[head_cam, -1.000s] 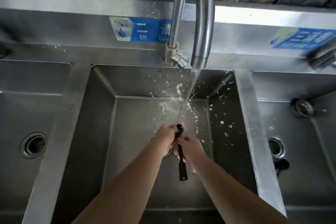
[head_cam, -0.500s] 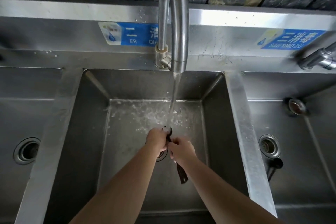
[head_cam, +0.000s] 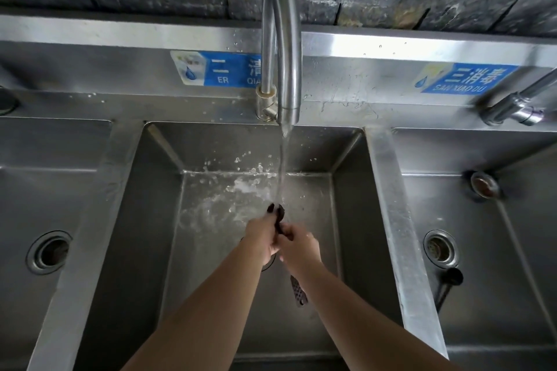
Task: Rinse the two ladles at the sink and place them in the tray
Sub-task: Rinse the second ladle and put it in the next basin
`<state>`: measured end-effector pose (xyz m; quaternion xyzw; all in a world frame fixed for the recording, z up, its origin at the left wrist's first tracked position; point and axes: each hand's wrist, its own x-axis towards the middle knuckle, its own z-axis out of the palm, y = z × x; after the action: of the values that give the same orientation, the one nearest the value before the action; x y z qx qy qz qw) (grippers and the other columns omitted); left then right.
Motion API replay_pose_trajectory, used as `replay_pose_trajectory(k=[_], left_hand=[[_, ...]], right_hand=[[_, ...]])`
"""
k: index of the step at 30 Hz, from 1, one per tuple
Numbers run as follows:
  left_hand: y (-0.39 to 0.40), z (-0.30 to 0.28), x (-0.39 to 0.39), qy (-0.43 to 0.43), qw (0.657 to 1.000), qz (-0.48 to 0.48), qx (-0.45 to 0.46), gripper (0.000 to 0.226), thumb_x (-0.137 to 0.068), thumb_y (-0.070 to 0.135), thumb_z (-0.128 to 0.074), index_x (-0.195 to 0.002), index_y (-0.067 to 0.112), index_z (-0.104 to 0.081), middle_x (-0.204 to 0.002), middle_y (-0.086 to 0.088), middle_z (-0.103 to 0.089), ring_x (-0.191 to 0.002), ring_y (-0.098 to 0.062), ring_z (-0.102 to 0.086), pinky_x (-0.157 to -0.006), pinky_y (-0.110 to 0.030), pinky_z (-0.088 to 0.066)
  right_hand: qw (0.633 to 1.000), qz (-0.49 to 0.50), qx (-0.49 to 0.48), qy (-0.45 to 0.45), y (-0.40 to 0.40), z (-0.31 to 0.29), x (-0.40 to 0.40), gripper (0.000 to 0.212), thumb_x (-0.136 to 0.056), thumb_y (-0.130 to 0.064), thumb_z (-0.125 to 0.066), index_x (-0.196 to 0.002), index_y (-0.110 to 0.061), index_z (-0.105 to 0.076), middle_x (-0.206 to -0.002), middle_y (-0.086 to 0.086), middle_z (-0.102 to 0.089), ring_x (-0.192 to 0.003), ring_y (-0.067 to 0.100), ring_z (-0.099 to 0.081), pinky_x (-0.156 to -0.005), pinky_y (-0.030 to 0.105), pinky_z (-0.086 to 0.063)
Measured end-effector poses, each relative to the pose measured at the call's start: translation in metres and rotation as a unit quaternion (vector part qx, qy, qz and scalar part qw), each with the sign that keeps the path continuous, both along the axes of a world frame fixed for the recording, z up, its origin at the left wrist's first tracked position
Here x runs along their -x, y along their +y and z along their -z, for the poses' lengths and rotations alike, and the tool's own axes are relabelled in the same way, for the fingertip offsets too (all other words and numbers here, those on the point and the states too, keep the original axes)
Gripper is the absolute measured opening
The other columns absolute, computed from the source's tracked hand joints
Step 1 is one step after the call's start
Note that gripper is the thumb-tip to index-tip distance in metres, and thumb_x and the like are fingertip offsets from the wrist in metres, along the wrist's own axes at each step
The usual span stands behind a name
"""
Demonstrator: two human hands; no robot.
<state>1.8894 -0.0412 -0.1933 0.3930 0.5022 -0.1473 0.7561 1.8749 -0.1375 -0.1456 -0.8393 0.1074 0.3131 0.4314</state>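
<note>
A dark ladle (head_cam: 299, 292) is held over the middle sink basin (head_cam: 156, 220), its small bowl up under the running water and its perforated handle end sticking out below my wrists. My right hand (head_cam: 300, 245) grips the handle. My left hand (head_cam: 262, 235) is closed around the bowl end, dark fingertips showing at the stream. A second dark ladle (head_cam: 449, 283) lies in the right basin beside its drain. No tray is in view.
A curved steel faucet (head_cam: 283, 48) pours water into the middle basin. The left basin has a drain (head_cam: 49, 251); the right basin has a drain (head_cam: 440, 248) and an overflow fitting (head_cam: 483, 184). Another tap (head_cam: 518, 105) juts in at the right. Blue labels sit on the backsplash.
Both hands stay on the ladle under the water, rubbing its bowl end. The handle end has shifted a little to the right, and the camera view has drifted slightly.
</note>
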Motion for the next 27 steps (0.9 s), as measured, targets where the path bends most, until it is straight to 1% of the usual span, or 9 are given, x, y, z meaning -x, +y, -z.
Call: replay_pose_trajectory(k=[3, 6, 9, 12, 16, 18, 21, 24, 27], left_hand=[[-0.003, -0.010, 0.003, -0.032, 0.997, 0.014, 0.073, 0.035, -0.092, 0.042, -0.061, -0.074, 0.012, -0.065, -0.070, -0.005, -0.067, -0.064, -0.021, -0.059, -0.065, -0.033, -0.044], [0.001, -0.021, 0.007, -0.063, 0.995, 0.039, 0.063, 0.036, -0.096, 0.038, -0.054, -0.077, 0.012, -0.070, -0.084, -0.010, -0.073, -0.068, -0.022, -0.060, -0.054, -0.031, -0.037], [0.004, -0.033, 0.013, -0.096, 0.993, 0.052, 0.047, 0.031, -0.100, 0.027, -0.047, -0.088, 0.006, -0.067, -0.071, -0.007, -0.069, -0.059, -0.017, -0.058, -0.049, -0.030, -0.041], [0.008, -0.039, 0.017, -0.109, 0.990, 0.083, 0.031, 0.029, -0.102, 0.019, -0.039, -0.093, 0.008, -0.064, -0.053, 0.001, -0.060, -0.040, -0.010, -0.045, -0.039, -0.025, -0.037], [0.016, -0.049, 0.009, -0.148, 0.984, 0.090, 0.032, 0.021, -0.100, 0.015, -0.044, -0.094, 0.015, -0.064, -0.053, 0.002, -0.054, -0.038, -0.009, -0.039, -0.042, -0.026, -0.031], [0.021, -0.056, 0.000, -0.158, 0.984, 0.076, 0.031, 0.026, -0.100, 0.012, -0.043, -0.097, 0.016, -0.068, -0.056, 0.001, -0.060, -0.038, -0.009, -0.042, -0.043, -0.026, -0.033], [0.028, -0.071, -0.015, -0.165, 0.984, 0.064, 0.015, 0.031, -0.101, 0.010, -0.040, -0.106, 0.017, -0.069, -0.063, 0.001, -0.067, -0.040, -0.007, -0.051, -0.044, -0.023, -0.040], [0.038, -0.087, -0.028, -0.179, 0.983, 0.043, 0.014, 0.031, -0.101, 0.010, -0.040, -0.106, 0.017, -0.070, -0.070, -0.004, -0.071, -0.048, -0.011, -0.063, -0.045, -0.023, -0.048], [0.049, -0.103, -0.041, -0.203, 0.978, 0.041, -0.005, 0.031, -0.101, 0.010, -0.041, -0.105, 0.018, -0.071, -0.072, -0.005, -0.073, -0.056, -0.013, -0.064, -0.056, -0.029, -0.050]], right_hand=[[1.000, 0.015, -0.008, -0.006, 0.003, -0.002, -0.002, 0.021, -0.085, -0.020, -0.054, -0.074, -0.034, -0.064, -0.077, -0.004, -0.071, -0.077, 0.018, -0.068, -0.057, 0.024, -0.044], [0.999, 0.041, -0.031, 0.001, 0.007, -0.003, -0.005, 0.024, -0.086, -0.020, -0.055, -0.073, -0.037, -0.067, -0.077, -0.005, -0.073, -0.075, 0.014, -0.070, -0.059, 0.026, -0.048], [0.995, 0.074, -0.064, 0.021, 0.012, -0.002, -0.010, 0.021, -0.088, -0.019, -0.056, -0.083, -0.029, -0.073, -0.073, 0.001, -0.075, -0.065, 0.016, -0.068, -0.061, 0.032, -0.052], [0.981, 0.126, -0.135, 0.056, 0.015, -0.004, -0.013, 0.029, -0.090, -0.013, -0.057, -0.080, -0.032, -0.077, -0.063, 0.003, -0.073, -0.055, 0.015, -0.063, -0.054, 0.033, -0.051], [0.954, 0.167, -0.229, 0.095, 0.018, -0.012, -0.025, 0.040, -0.094, -0.005, -0.056, -0.069, -0.027, -0.079, -0.056, 0.001, -0.068, -0.046, 0.013, -0.058, -0.041, 0.026, -0.044], [0.941, 0.187, -0.259, 0.112, 0.022, -0.020, -0.035, 0.035, -0.093, -0.002, -0.056, -0.072, -0.019, -0.079, -0.057, 0.004, -0.068, -0.045, 0.013, -0.059, -0.038, 0.025, -0.044], [0.928, 0.213, -0.279, 0.124, 0.029, -0.035, -0.053, 0.023, -0.093, 0.003, -0.054, -0.087, -0.006, -0.074, -0.060, 0.008, -0.069, -0.045, 0.014, -0.059, -0.037, 0.024, -0.045], [0.919, 0.220, -0.302, 0.124, 0.039, -0.053, -0.067, 0.019, -0.095, 0.000, -0.056, -0.088, -0.005, -0.074, -0.067, 0.010, -0.073, -0.054, 0.018, -0.065, -0.047, 0.027, -0.052], [0.905, 0.232, -0.335, 0.122, 0.051, -0.072, -0.081, 0.017, -0.095, 0.002, -0.057, -0.087, -0.005, -0.070, -0.071, 0.014, -0.070, -0.059, 0.022, -0.064, -0.052, 0.030, -0.051]])
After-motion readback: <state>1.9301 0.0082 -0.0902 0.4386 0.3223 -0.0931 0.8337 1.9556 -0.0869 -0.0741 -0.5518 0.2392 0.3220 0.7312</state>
